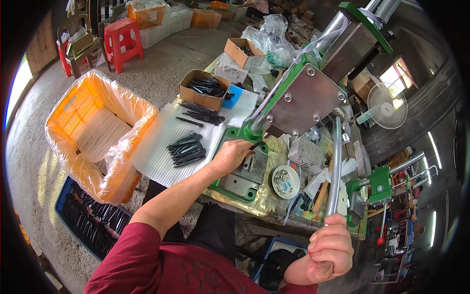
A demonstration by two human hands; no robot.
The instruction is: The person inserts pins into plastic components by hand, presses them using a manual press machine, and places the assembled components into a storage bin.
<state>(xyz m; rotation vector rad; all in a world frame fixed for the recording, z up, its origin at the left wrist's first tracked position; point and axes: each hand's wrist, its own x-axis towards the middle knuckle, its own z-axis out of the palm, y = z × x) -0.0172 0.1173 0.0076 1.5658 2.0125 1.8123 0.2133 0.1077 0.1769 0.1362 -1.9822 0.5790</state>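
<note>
My right hand [333,250] is wrapped round the lower end of a long metal lever [336,166], to the right of a green arbor press [306,100]. At the press's base plate [237,185], my left hand [232,156] is closed on a slender black piece [256,145] under the ram. Its fingers partly hide that piece and the small metal fixture [255,163] beside them. To the left, similar black pieces [187,150] lie in a bundle on white foam sheeting [154,157], with a second bundle [201,112] behind.
A cardboard box [203,89] of black pieces stands beyond the foam. At left is an orange crate [93,120] lined with clear plastic, and a blue bin [93,215] of dark parts. A white bowl [285,182] of small metal parts sits right of the base.
</note>
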